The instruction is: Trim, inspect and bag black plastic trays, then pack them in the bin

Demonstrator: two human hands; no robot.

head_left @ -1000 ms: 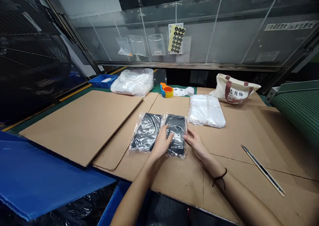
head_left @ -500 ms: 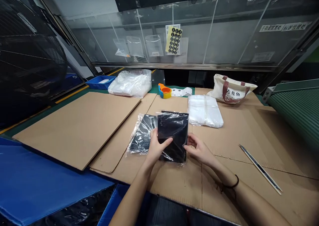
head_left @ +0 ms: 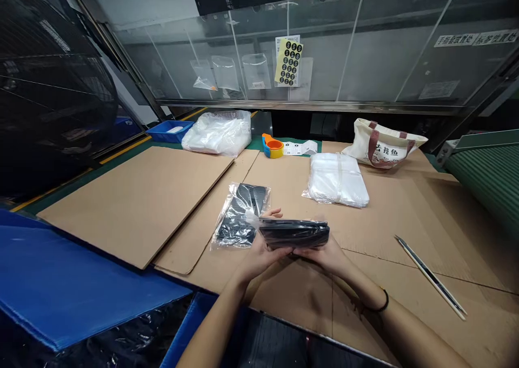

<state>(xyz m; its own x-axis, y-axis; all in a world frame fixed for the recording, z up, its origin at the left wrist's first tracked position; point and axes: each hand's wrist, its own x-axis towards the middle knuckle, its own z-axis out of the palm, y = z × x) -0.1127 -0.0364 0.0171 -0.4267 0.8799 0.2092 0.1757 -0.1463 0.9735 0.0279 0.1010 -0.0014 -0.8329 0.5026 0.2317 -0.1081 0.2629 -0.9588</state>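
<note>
- Where things stand: one packet, a clear bag with something black inside (head_left: 294, 234), is up in our hands, and a second packet (head_left: 239, 216) lies flat on the cardboard sheet (head_left: 284, 179) just left of them. Beyond these, a strapped stack of clear bags (head_left: 336, 181) lies whole and squared, so plenty of bags remain in it.
- Our left hand (head_left: 259, 254) is under the near end of the held packet, with its fingers (head_left: 275, 212) curled up past the far edge, grasping it.
- Our right hand (head_left: 324, 254) supports the other end from below, and its fingers are hidden beneath the packet, so we cannot tell how tightly they grip.
- The held packet is tilted up and shows nearly edge-on, above the cardboard sheet and not touching it.
- The black contents of both packets look soft and folded, but the plastic's shine hides what they are.
- At the back, a blue tray (head_left: 164, 131) holds something white, and a large white plastic bundle (head_left: 219, 134) sits just beside it.
- The canvas tote bag (head_left: 383, 145) stands at the back right, and we cannot see inside it.
- A tape dispenser (head_left: 272, 146) and a strip of labels (head_left: 300, 148) lie between the bundle and the tote bag, while a metal ruler (head_left: 430, 276) lies on the cardboard to the right.
</note>
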